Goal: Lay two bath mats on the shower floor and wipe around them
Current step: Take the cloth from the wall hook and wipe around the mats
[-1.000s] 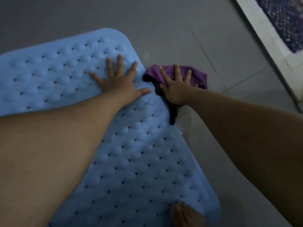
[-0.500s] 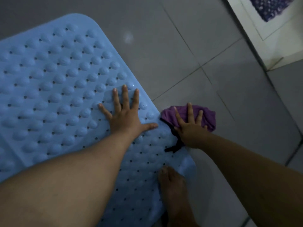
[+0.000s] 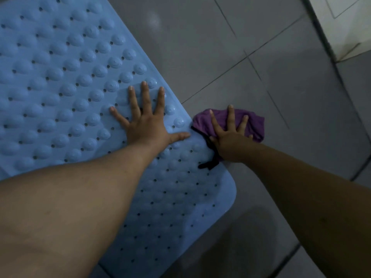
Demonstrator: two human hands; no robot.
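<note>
Blue rubbery bath mat [image 3: 66,81] lies flat on the grey tiled floor [image 3: 200,47], and we take it as our landmark: its surface is covered in raised bumps and small drain holes, and one rounded corner points toward us. On the mat, near its right edge, our left hand [image 3: 146,125] presses flat with fingers spread wide, holding nothing. Just off that same edge, our right hand [image 3: 230,141] rests palm-down with splayed fingers on a purple cloth [image 3: 255,125], which sits on the tile touching the mat's border; a dark strip of the cloth trails back onto the mat. Beyond the mat, dark grout lines cross the floor, with a pale sheen on the tile past its far edge. Farther right from the mat, a white raised ledge [image 3: 341,27] meets the floor at a dark seam. The room is dim. The mat's left and far portions run out of frame or under our forearms, so we see only one mat.
</note>
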